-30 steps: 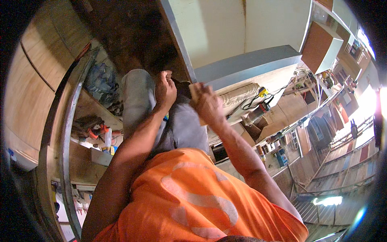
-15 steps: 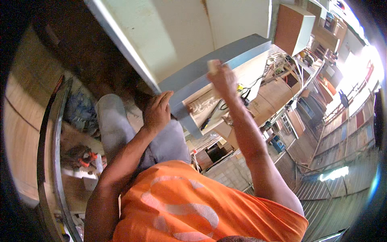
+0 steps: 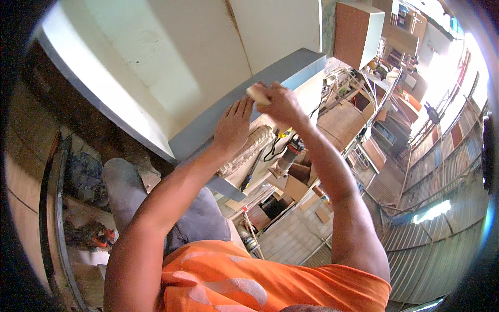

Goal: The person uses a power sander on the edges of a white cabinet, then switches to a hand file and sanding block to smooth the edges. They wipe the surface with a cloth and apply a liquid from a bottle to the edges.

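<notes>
My right hand (image 3: 280, 106) is closed on a small pale block (image 3: 257, 94) over the long grey-painted edge piece (image 3: 288, 63). My left hand (image 3: 234, 125) lies on the same grey piece just left of the block, fingers stretched out and close together. A large off-white panel (image 3: 197, 36) adjoins the grey piece on its far side. Beside my hands, on pale wood, are a long beige ridged piece (image 3: 246, 148), a black-and-yellow tool (image 3: 246, 182) and a cylindrical power tool (image 3: 288, 157) with a black cord.
A brown-and-white box cabinet (image 3: 354, 34) stands at the upper right, among cluttered timber and cords. A wooden board (image 3: 23, 187) with a dark metal edge runs along the left, near orange-and-black tools (image 3: 101, 236). My grey-trousered knee (image 3: 119, 177) is below the panel.
My left hand has moved up and right from near my knee onto the grey piece. My right hand with the block moved forward, then slightly left. The view has swung, showing more panel.
</notes>
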Demonstrator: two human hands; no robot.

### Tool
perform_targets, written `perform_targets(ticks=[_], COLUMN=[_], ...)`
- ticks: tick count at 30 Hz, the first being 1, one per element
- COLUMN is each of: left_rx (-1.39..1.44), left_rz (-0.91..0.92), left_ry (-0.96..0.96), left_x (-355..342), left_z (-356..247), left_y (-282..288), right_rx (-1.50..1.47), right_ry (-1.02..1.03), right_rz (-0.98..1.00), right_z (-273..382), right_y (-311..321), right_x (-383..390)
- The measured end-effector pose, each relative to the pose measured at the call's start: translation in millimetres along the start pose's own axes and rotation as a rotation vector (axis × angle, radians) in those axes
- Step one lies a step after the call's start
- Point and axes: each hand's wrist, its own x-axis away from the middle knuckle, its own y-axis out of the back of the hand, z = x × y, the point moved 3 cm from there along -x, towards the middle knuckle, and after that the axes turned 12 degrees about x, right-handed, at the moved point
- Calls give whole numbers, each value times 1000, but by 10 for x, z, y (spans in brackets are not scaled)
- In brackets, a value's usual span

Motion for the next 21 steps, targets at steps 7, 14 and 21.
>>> perform_targets(ticks=[7,14,21], left_rx=[32,42,19], left_rz=[-41,-104,-173], left_ry=[-76,-118,-209], left_x=[-134,-136,-60], left_z=[4,-44,-24], left_y=[-143,-91,-130], right_rx=[181,-74,30], right_ry=[-387,-388,-244], right_rz=[-120,-17,22], right_z=[-1711,-2272,-1972], right_y=[502,453,290], right_x=[-277,-325,-239])
